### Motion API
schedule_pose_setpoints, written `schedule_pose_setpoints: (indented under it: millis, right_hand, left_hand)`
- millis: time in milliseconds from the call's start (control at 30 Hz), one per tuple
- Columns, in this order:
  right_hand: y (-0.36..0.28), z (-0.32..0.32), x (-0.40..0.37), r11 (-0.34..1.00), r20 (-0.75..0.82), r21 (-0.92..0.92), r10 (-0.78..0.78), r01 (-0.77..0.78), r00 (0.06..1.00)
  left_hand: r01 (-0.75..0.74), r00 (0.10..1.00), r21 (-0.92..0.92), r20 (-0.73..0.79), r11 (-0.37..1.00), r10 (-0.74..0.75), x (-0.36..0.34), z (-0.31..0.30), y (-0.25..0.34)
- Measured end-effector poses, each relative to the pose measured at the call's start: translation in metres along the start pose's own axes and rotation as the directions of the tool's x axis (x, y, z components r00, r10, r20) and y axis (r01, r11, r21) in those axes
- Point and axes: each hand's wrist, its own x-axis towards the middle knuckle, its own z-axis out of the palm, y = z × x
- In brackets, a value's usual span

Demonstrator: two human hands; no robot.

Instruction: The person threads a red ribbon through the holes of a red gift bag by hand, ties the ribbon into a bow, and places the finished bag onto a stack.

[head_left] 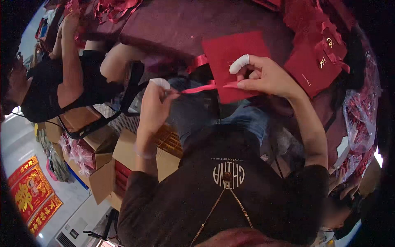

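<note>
A flat red card or bag (235, 49) with a small gold mark lies at the table's front edge, above the lap. My right hand (263, 77) is closed over its lower part, pinching a pinkish-red ribbon (198, 89) against it; white covers sit on the index finger. To the left, my left hand (158, 103) pinches the other end of that ribbon, which is stretched between the two hands. A white cover also shows on a finger of this hand. Another loop of red ribbon (199, 62) sticks out at the card's left side.
The dark red covered table (164, 26) spans the top. More red bags with gold lettering (314, 68) lie right, beside plastic-wrapped red items (360, 111). A co-worker (70, 78) sits at left. Open cardboard boxes (103, 181) and an orange crate (168, 142) stand lower left.
</note>
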Motion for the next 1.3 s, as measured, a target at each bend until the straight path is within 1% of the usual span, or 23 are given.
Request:
schedule_pose_setpoints:
  millis: [33, 100, 133, 200, 267, 333, 367, 433, 500, 533, 567, 633, 667, 733, 800, 867, 900, 967, 1067, 1167, 1200, 1233, 1300]
  right_hand:
    - [0.0, 0.002, 0.0, 0.998, -0.015, 0.025, 0.061, -0.06, 0.998]
    - [-0.002, 0.001, 0.002, 0.999, -0.03, -0.001, 0.054, -0.054, 0.998]
    - [-0.003, 0.002, 0.001, 0.998, -0.031, -0.017, 0.052, -0.052, 0.998]
    - [0.0, 0.001, -0.001, 0.999, -0.041, 0.026, 0.03, -0.029, 0.999]
    - [0.004, 0.002, 0.002, 0.999, -0.037, -0.021, -0.03, 0.029, 0.999]
    - [0.01, 0.002, 0.005, 0.997, -0.035, -0.051, -0.062, 0.06, 0.997]
    - [0.009, 0.004, 0.005, 0.998, -0.06, -0.034, -0.047, 0.045, 0.997]
    - [-0.007, 0.006, 0.001, 0.996, -0.086, -0.036, 0.075, -0.079, 0.993]
    - [0.001, 0.007, 0.005, 0.999, -0.078, -0.015, 0.035, -0.036, 0.996]
    - [0.004, 0.007, 0.002, 1.0, -0.089, 0.005, 0.01, -0.009, 0.996]
    - [0.005, 0.007, 0.0, 1.0, -0.097, 0.008, 0.018, -0.017, 0.995]
    - [0.004, 0.007, 0.001, 0.999, -0.098, -0.041, -0.012, 0.008, 0.995]
    - [0.003, 0.007, 0.001, 0.999, -0.094, -0.042, -0.015, 0.011, 0.995]
    - [0.003, 0.007, 0.001, 0.999, -0.093, 0.044, 0.015, -0.01, 0.996]
    - [0.004, 0.008, 0.002, 0.999, -0.093, 0.045, -0.016, 0.02, 0.996]
    - [0.01, 0.006, 0.002, 0.99, -0.089, -0.037, -0.138, 0.136, 0.986]
    - [0.008, 0.005, -0.002, 0.991, -0.105, -0.034, -0.134, 0.131, 0.985]
    - [-0.001, 0.006, -0.003, 0.996, -0.113, 0.081, 0.052, -0.043, 0.992]
    - [-0.007, -0.004, -0.008, 0.973, -0.078, 0.224, -0.035, 0.052, 0.996]
    - [-0.013, -0.023, -0.019, 0.806, -0.046, 0.573, -0.147, 0.147, 0.988]
    - [-0.009, -0.034, -0.019, 0.681, 0.062, 0.708, -0.321, 0.185, 0.945]
    - [-0.009, -0.032, -0.019, 0.684, 0.066, 0.707, -0.32, 0.182, 0.945]
    - [-0.009, -0.026, -0.021, 0.674, -0.115, 0.677, -0.3, 0.296, 0.947]
  left_hand:
    - [-0.089, 0.995, -0.01, -0.056, 0.996, 0.088, -0.004, 0.004, -0.006]
    - [0.103, 0.989, -0.572, -0.029, 0.814, -0.146, -0.01, 0.026, -0.038]
    - [-0.155, 0.981, -0.083, -0.129, 0.984, 0.144, -0.012, 0.015, -0.017]
    - [-0.04, 0.992, -0.33, -0.125, 0.943, -0.002, -0.016, 0.021, -0.016]
    - [-0.087, 0.995, -0.258, -0.074, 0.962, 0.071, -0.016, 0.021, -0.014]
    - [-0.147, 0.988, -0.142, -0.067, 0.979, 0.138, -0.015, 0.023, -0.009]
    - [-0.135, 0.981, 0.043, -0.137, 0.99, 0.14, -0.017, 0.029, -0.009]
    - [0.004, 0.97, 0.344, -0.228, 0.939, 0.08, -0.017, 0.045, -0.008]
    - [-0.074, 0.906, -0.132, -0.423, 0.988, 0.011, -0.013, 0.045, 0.035]
    - [-0.168, 0.877, -0.174, -0.476, 0.97, 0.067, -0.014, 0.051, 0.046]
    - [-0.213, 0.878, -0.383, -0.479, 0.899, 0.004, -0.013, 0.062, 0.052]
    - [-0.198, 0.905, -0.516, -0.423, 0.833, -0.047, -0.007, 0.071, 0.067]
    - [-0.18, 0.906, -0.511, -0.419, 0.84, -0.06, -0.004, 0.076, 0.067]
    - [-0.268, 0.893, -0.315, -0.435, 0.911, 0.112, -0.004, 0.083, 0.058]
    - [-0.306, 0.888, -0.259, -0.424, 0.916, 0.177, -0.008, 0.083, 0.058]
    - [-0.216, 0.95, -0.589, -0.312, 0.779, 0.027, -0.009, 0.082, 0.059]
    - [-0.216, 0.953, -0.593, -0.3, 0.776, 0.037, -0.008, 0.082, 0.059]
    - [-0.268, 0.928, -0.338, -0.341, 0.902, 0.148, -0.008, 0.078, 0.056]
    - [-0.34, 0.876, -0.203, -0.422, 0.918, 0.231, -0.007, 0.079, 0.052]
    - [-0.348, 0.865, -0.247, -0.457, 0.904, 0.208, -0.006, 0.079, 0.052]
    - [-0.333, 0.858, -0.227, -0.475, 0.915, 0.195, -0.006, 0.077, 0.054]
    - [-0.318, 0.852, -0.205, -0.491, 0.926, 0.184, -0.006, 0.074, 0.056]
    - [-0.316, 0.834, -0.12, -0.508, 0.941, 0.215, -0.006, 0.074, 0.053]
